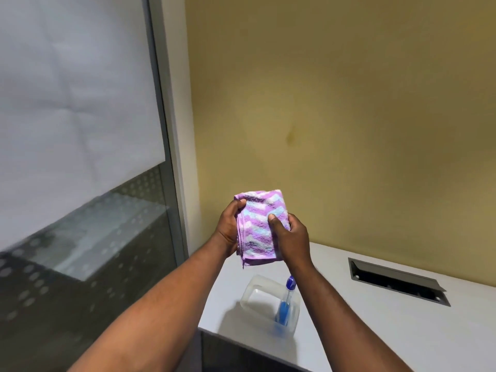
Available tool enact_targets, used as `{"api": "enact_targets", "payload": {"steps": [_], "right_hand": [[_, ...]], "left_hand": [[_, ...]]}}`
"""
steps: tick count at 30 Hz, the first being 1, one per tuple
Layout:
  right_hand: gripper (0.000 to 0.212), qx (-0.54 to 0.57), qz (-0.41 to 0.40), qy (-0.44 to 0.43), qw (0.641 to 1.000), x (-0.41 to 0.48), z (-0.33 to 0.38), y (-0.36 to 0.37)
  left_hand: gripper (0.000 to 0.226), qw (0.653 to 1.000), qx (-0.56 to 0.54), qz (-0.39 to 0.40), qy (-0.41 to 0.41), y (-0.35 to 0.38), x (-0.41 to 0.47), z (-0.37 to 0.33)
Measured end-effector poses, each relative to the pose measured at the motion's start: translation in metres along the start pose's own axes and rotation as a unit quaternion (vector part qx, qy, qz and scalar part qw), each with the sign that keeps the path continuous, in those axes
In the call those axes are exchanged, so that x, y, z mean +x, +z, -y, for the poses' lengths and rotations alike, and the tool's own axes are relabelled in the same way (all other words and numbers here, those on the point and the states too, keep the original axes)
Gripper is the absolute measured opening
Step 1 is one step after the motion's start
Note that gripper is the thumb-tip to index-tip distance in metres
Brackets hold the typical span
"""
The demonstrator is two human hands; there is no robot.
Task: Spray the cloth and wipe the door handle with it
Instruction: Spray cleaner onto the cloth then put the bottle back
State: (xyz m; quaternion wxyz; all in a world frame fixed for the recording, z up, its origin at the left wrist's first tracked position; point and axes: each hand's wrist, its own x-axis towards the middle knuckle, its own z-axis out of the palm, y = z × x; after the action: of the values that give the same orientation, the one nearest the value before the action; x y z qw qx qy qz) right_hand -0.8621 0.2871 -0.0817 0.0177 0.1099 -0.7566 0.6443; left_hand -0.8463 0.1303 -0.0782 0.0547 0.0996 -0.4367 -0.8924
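Observation:
A folded cloth (257, 224) with purple, white and light-blue zigzag stripes is held upright in front of me, above the desk corner. My left hand (228, 229) grips its left edge, with the thumb over the top. My right hand (288, 236) holds its right side, thumb pressed on the front. Below the hands a spray bottle (284, 304) with a blue nozzle stands in a clear plastic tub (257, 294). No door handle is in view.
The tub sits near the left front corner of a white desk (375, 326). A grey cable slot (394, 281) is set into the desk at the right. A yellow wall (349, 116) stands behind, and a frosted glass partition (80, 157) is at the left.

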Motion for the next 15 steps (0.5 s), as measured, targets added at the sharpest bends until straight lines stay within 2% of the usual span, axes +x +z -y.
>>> {"api": "enact_targets", "payload": {"steps": [6,11,15], "right_hand": [[0.028,0.06,0.057,-0.012,0.997,-0.041,0.021,0.006],[0.029,0.098,0.122,-0.016,0.988,-0.082,0.031,0.032],[0.032,0.136,0.191,-0.024,0.972,-0.116,0.041,0.064]], "left_hand": [[0.033,0.998,0.012,-0.027,0.062,-0.006,-0.072,-0.016],[0.051,0.992,0.066,-0.068,0.087,-0.026,-0.138,-0.032],[0.051,0.977,0.095,-0.142,0.129,-0.052,-0.185,-0.052]]}}
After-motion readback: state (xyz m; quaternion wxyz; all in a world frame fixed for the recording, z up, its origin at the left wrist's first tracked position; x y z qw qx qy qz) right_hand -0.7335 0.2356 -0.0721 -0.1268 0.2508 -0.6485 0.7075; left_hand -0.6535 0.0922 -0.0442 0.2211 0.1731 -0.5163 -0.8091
